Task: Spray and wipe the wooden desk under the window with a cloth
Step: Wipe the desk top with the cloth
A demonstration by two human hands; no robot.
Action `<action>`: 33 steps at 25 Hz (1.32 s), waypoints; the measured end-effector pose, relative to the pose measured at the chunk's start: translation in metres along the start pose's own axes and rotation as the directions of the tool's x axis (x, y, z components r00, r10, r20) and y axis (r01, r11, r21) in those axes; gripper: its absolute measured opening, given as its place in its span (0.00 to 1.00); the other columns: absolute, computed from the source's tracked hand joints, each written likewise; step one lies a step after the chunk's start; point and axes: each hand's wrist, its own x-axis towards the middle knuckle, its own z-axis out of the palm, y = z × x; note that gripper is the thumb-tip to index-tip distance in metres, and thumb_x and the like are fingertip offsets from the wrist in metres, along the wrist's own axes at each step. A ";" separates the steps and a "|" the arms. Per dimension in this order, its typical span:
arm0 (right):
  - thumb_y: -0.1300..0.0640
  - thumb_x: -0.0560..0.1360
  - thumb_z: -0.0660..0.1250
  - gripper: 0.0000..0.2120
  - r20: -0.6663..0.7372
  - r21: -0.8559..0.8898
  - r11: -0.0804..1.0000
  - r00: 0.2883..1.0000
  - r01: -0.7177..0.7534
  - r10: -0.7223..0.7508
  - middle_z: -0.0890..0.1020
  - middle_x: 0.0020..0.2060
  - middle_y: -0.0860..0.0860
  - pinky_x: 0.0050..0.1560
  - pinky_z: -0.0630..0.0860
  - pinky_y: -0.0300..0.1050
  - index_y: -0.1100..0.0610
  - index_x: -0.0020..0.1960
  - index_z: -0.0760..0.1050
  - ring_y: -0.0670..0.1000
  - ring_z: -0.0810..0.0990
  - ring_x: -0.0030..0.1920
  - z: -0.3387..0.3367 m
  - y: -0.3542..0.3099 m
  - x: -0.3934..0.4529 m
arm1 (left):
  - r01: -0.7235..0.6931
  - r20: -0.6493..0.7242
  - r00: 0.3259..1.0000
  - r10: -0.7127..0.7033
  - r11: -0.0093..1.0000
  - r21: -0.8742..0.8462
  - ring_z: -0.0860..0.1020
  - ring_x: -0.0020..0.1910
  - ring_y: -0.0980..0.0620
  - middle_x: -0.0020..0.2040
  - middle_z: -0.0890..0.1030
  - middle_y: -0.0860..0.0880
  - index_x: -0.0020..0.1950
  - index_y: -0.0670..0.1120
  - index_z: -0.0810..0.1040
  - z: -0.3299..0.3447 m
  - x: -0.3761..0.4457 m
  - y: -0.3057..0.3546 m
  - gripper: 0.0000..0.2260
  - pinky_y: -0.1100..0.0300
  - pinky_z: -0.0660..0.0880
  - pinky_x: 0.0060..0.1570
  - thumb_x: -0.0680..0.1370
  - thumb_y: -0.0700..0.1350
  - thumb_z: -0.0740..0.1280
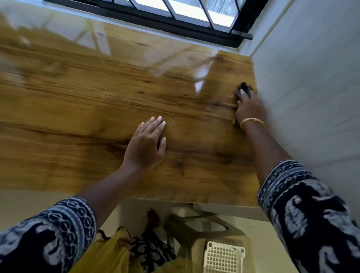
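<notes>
The glossy wooden desk fills the middle of the view, under a black-framed window. My right hand presses a dark cloth onto the desk's far right side, close to the white wall; most of the cloth is hidden under my fingers. My left hand lies flat on the desk near its front middle, fingers apart, holding nothing. No spray bottle shows clearly; the far left of the desk is blurred.
A white wall bounds the desk on the right. Below the desk's front edge stand a dark chair and a white lattice basket. Yellow cloth hangs at my front.
</notes>
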 end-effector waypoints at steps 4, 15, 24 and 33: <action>0.57 0.80 0.60 0.29 -0.063 -0.017 0.993 0.991 -0.119 0.118 0.59 0.77 0.59 0.77 0.54 0.54 0.58 0.79 0.56 0.60 0.55 0.77 0.007 0.005 -0.046 | 0.005 0.007 1.000 -0.005 1.000 -0.004 0.63 0.76 0.48 0.74 0.68 0.44 0.73 0.41 0.69 -0.002 -0.001 0.001 0.22 0.51 0.58 0.76 0.79 0.44 0.63; 0.51 0.80 0.51 0.24 -0.256 0.063 0.991 0.958 -0.115 0.127 0.75 0.65 0.63 0.63 0.72 0.60 0.61 0.70 0.72 0.65 0.73 0.63 0.037 -0.055 -0.110 | -0.002 0.014 1.000 0.002 1.000 0.014 0.64 0.75 0.47 0.73 0.69 0.43 0.72 0.40 0.70 -0.002 -0.001 0.001 0.23 0.50 0.59 0.75 0.78 0.44 0.64; 0.61 0.76 0.66 0.17 -0.180 0.024 0.912 0.899 0.409 -0.398 0.78 0.66 0.57 0.68 0.70 0.59 0.56 0.65 0.78 0.65 0.72 0.68 0.033 -0.040 -0.106 | -0.020 0.023 1.000 0.020 1.000 0.013 0.63 0.75 0.47 0.74 0.68 0.42 0.72 0.40 0.69 -0.004 -0.001 0.001 0.22 0.49 0.59 0.75 0.79 0.44 0.63; 0.60 0.80 0.60 0.17 -0.353 0.030 0.978 0.913 -0.205 0.203 0.75 0.67 0.62 0.70 0.67 0.57 0.61 0.68 0.75 0.63 0.70 0.67 0.031 0.046 -0.205 | -0.022 0.018 1.000 0.022 1.000 0.016 0.64 0.75 0.46 0.73 0.69 0.42 0.72 0.39 0.69 -0.005 -0.003 0.002 0.22 0.49 0.59 0.75 0.79 0.44 0.63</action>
